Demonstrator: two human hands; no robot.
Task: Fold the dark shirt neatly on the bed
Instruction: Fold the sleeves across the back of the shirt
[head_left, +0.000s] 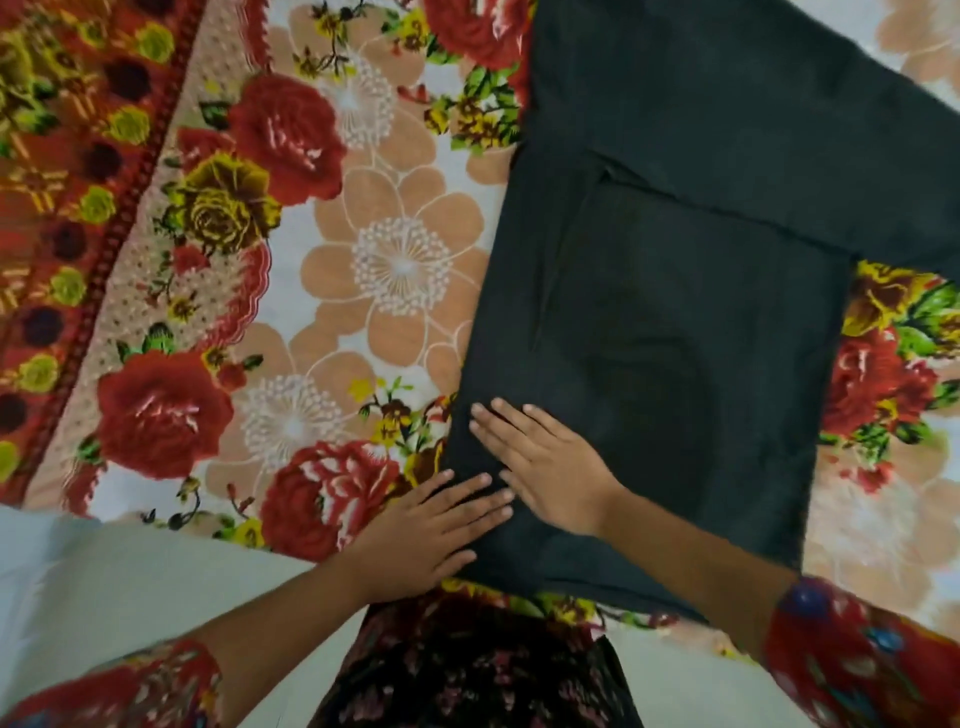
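The dark shirt (675, 312) lies flat on the bed, partly folded, with one sleeve folded in over its body and a broad dark part stretching off to the upper right. Both hands press flat on its near left corner. My left hand (426, 530) rests across the shirt's left edge, fingers together and pointing right. My right hand (545, 462) lies just above it on the cloth, fingers spread and pointing up-left. Neither hand grips the fabric.
The bed is covered by a floral sheet (363, 249) with red roses and peach flowers, and a red patterned border (62, 208) runs down the left. My floral sleeves and dark patterned clothing (467, 670) fill the bottom of the view.
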